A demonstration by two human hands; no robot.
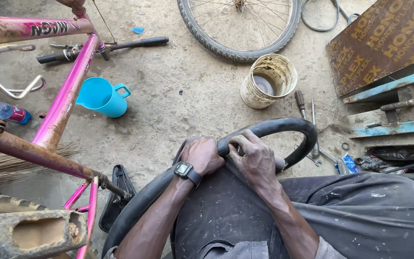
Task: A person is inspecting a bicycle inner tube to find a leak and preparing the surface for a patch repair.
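A black inner tube is gripped over the knee by 2 hands, the left hand clenched around it and the right hand pinching it just beside, while a dirty bucket and blue jug are seen on the concrete ground beyond.

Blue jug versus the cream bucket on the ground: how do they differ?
The blue jug lies tipped on its side, clean and bright, with a side handle. The cream bucket stands upright, stained and grimy, with no side handle showing. Both are open-topped containers resting on the dirt ground beyond the hands.
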